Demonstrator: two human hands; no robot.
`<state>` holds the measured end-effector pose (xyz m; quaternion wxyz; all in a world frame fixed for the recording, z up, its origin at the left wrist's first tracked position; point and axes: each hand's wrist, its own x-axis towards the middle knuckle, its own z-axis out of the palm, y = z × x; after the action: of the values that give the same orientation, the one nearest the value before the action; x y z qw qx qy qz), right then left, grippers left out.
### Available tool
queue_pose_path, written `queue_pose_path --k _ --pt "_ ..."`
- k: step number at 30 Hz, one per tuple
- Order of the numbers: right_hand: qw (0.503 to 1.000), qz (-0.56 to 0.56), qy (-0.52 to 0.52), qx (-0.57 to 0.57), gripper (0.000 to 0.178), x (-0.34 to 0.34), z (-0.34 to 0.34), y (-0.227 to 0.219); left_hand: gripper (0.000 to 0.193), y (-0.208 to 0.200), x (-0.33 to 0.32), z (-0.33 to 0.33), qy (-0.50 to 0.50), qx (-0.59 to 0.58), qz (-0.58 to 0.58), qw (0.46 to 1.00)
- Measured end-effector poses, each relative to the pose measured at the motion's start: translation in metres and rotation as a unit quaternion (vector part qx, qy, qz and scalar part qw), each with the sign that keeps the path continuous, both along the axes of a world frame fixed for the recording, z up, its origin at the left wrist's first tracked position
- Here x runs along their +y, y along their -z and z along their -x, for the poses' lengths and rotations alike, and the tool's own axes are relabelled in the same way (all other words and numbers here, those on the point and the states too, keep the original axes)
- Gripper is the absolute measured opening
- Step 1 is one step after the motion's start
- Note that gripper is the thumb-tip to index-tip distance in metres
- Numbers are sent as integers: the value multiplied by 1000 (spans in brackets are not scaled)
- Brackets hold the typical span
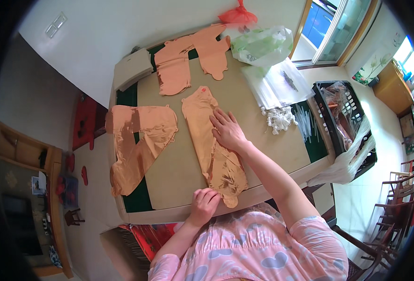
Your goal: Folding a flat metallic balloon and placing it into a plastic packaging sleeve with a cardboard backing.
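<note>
A flat rose-gold foil balloon (198, 126) lies lengthwise in front of me on the tan board, its lower part creased and shiny. My right hand (228, 131) rests palm down on its upper right side, fingers stretched out. At the balloon's near end my left hand (204, 205) has its fingers closed on the edge; the fingertips are partly hidden. To the left lies another flat rose-gold foil balloon (153, 140), angular in shape. Further back, more rose-gold foil balloons (174, 70) lie flat and partly overlap.
Clear plastic bags (278, 86), white small pieces (280, 120) and thin clear sticks (306, 122) lie at the table's right. A black crate (317, 93) of packaged items stands beyond that edge. A grey stack (133, 69), a green-white bag (263, 44) and a red bag (239, 15) are at the back.
</note>
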<state>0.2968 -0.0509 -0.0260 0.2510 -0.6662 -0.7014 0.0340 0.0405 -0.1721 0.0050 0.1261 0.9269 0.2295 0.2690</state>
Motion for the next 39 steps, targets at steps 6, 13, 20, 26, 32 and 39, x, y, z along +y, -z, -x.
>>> queue_pose_path --k 6,13,20,26,32,39 --pt "1000 -1 4 2 50 -1 0 0 22 -8 -9 13 29 13 12 999" --pt "1000 -13 -1 -5 50 2 1 -1 22 -7 -11 14 17 -2 19 1000" --pt "1000 -11 4 -8 49 -1 1 -6 20 -13 40 6 -95 -83 32 992" --pt "1000 -1 0 -10 50 -5 5 -10 40 10 140 -37 -184 -28 60 981" --pt "1000 -7 4 -7 49 -3 6 -8 49 32 162 -51 -192 105 14 976" --pt "1000 2 5 -3 50 0 1 -6 57 22 109 -14 -120 168 52 977"
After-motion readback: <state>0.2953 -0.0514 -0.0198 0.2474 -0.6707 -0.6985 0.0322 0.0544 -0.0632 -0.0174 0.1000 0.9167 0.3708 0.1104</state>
